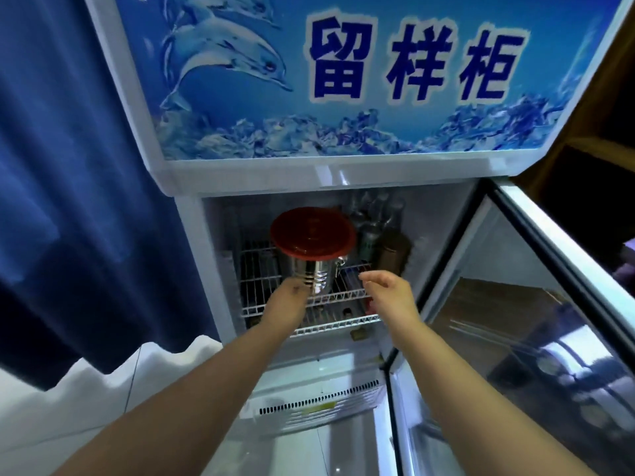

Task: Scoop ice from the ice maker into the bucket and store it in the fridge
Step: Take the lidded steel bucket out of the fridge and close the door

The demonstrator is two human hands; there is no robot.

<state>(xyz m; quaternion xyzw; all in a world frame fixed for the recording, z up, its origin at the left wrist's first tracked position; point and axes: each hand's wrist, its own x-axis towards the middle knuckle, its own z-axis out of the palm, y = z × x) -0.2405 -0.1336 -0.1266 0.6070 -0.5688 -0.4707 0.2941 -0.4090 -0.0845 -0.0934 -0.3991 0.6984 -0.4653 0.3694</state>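
Observation:
A shiny metal bucket with a red lid stands on the upper white wire shelf inside the open fridge. My left hand reaches to the bucket's lower left side, its fingers touching or just in front of the metal wall; whether it grips is unclear. My right hand hovers to the right of the bucket, fingers apart, holding nothing. The ice maker is out of view.
Bottles and a brown can stand behind and right of the bucket. The glass fridge door swings open on the right. A blue curtain hangs on the left. A blue dolphin sign tops the fridge. White floor tiles lie below.

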